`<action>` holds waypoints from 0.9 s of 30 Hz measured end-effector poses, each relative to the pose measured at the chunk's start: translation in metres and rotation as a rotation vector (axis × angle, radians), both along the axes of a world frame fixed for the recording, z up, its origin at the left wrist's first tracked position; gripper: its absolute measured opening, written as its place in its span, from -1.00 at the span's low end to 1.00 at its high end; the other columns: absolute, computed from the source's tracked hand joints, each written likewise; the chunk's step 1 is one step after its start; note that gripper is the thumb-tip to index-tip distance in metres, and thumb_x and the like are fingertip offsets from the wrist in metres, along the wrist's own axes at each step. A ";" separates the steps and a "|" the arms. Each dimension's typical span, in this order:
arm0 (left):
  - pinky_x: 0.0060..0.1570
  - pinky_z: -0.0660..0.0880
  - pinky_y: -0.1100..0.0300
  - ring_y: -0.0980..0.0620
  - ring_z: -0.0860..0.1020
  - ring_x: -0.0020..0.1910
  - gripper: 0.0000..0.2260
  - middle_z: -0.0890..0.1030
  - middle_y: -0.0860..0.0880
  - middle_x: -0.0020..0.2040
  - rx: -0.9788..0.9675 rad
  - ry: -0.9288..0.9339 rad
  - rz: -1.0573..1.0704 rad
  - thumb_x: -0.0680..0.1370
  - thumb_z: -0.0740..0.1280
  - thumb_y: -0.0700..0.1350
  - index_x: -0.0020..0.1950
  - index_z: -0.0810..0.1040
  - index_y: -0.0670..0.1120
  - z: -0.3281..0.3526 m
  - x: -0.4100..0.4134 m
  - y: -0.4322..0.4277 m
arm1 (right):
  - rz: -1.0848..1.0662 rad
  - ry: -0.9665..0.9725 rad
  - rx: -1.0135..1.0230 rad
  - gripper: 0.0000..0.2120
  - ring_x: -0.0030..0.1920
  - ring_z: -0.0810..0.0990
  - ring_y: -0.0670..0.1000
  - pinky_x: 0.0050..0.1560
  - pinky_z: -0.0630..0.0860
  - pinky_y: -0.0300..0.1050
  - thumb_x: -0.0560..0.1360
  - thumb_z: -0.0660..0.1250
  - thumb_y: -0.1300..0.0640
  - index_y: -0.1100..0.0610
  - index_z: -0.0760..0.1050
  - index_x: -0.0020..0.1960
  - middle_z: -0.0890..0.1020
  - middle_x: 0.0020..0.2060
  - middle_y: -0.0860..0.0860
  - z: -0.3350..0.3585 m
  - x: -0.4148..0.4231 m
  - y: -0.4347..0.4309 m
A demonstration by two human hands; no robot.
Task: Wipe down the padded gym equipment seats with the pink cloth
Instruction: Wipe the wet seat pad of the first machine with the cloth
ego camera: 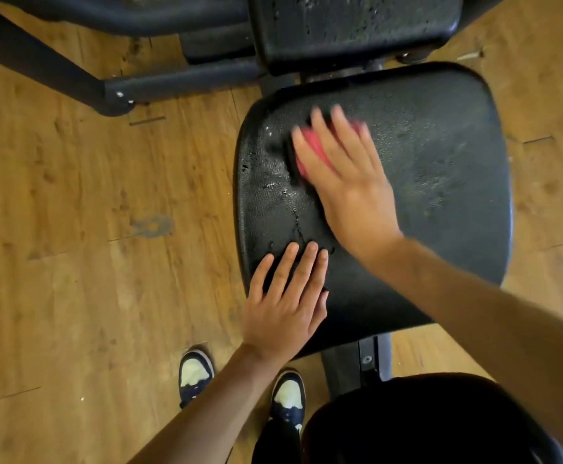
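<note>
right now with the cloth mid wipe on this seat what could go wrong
The padded seat has cracked, peeling vinyl near the left hand; the pink cloth under the right hand could snag and tear it further. Droplets at the seat's far right and on the back pad might get missed. The bracing left hand may slip on the wet surface.

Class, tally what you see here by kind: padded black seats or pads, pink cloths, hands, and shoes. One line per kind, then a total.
Padded black pads: 2, the seat and the upper pad
Pink cloths: 1, the pink cloth
Hands: 2, the left hand and the right hand
Shoes: 2, one and the other
Total: 7
</note>
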State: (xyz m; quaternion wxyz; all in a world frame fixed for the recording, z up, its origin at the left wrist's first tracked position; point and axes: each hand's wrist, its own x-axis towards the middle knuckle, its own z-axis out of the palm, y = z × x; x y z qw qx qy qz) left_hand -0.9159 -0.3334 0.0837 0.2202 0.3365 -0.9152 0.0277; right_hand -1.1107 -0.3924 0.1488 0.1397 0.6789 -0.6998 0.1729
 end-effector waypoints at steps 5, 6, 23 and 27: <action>0.53 0.24 -0.10 -0.09 0.40 0.52 -0.53 0.48 -0.06 0.53 -0.024 -0.007 0.011 0.65 0.31 0.07 0.54 0.51 -0.06 -0.002 0.000 0.000 | 0.101 0.057 0.268 -0.35 0.59 0.18 0.17 0.56 0.16 0.19 0.59 0.31 0.32 0.01 0.20 0.60 0.29 0.56 0.10 -0.021 -0.039 0.137; 0.53 0.24 -0.10 -0.09 0.40 0.52 -0.53 0.49 -0.06 0.53 -0.024 -0.006 0.010 0.65 0.31 0.06 0.54 0.51 -0.06 -0.002 0.000 0.000 | 0.092 0.053 0.269 -0.40 0.58 0.20 0.17 0.57 0.16 0.17 0.61 0.28 0.30 0.02 0.21 0.59 0.30 0.55 0.11 -0.019 -0.048 0.128; 0.53 0.22 -0.13 -0.14 0.41 0.49 -0.54 0.47 -0.08 0.52 -0.073 -0.043 0.009 0.67 0.26 0.06 0.54 0.49 -0.08 -0.005 -0.001 0.001 | -0.213 -0.114 0.165 -0.51 0.58 0.17 0.21 0.59 0.07 0.15 0.66 0.13 0.27 0.09 0.27 0.57 0.31 0.55 0.13 -0.014 -0.056 0.096; 0.53 0.23 -0.13 -0.14 0.43 0.46 -0.54 0.52 -0.11 0.49 -0.070 -0.032 0.003 0.67 0.26 0.06 0.54 0.50 -0.10 -0.004 0.000 -0.001 | -0.348 -0.054 0.038 -0.55 0.60 0.12 0.21 0.60 0.01 0.09 0.72 0.07 0.18 0.02 0.22 0.60 0.26 0.58 0.08 0.025 -0.122 -0.011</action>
